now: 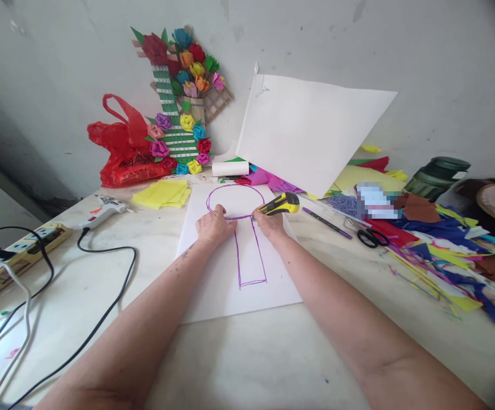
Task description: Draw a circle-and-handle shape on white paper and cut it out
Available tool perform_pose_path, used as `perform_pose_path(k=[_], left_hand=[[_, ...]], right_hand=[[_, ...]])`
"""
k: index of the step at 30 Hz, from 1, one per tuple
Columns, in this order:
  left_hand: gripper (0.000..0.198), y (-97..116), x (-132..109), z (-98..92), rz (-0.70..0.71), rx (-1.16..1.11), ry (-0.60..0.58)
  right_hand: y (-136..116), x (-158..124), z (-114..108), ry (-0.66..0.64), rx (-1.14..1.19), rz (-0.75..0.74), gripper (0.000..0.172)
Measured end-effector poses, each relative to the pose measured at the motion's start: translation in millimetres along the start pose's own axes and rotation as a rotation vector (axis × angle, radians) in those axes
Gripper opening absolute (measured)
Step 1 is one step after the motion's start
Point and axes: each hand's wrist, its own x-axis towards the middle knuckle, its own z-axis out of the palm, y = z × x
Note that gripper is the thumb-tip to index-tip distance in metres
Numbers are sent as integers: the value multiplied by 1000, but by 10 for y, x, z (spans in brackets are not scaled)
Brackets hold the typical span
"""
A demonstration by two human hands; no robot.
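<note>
A white board sheet (213, 290) lies before me, marked in purple with a round shape above a long narrow strip. My left hand (215, 226) presses on the sheet at the circle's lower left edge, thumb apart from the fingers, holding nothing. In my right hand (270, 224) is a yellow and black utility knife (286, 204). The knife's tip is hidden by my fingers, close to where the circle meets the strip. A purple marker (326, 222) rests on the table right of the sheet.
Scissors (372, 237) and colourful scraps (456, 250) lie at right, near a green jar (437, 176). A hot glue gun (105, 212) and power strip (20, 256) with cords are left. Behind stand a red bag (123, 154), paper-flower decoration (176, 125) and white sheet (311, 128). Yellow paper (162, 193) lies nearby.
</note>
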Motion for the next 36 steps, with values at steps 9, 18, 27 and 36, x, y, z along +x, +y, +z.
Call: perform_pose_path(k=[9, 18, 27, 36], left_hand=[[45, 1, 10, -2, -4, -9, 3], [45, -3, 7, 4, -4, -8, 1], [45, 9, -2, -18, -15, -6, -12], [44, 0, 5, 6, -5, -5, 5]], right_hand=[[6, 8, 5, -4, 2, 5, 9], [-11, -3, -12, -21, 14, 12, 8], [-10, -7, -7, -9, 18, 12, 8], [-14, -12, -12, 1, 12, 21, 10]])
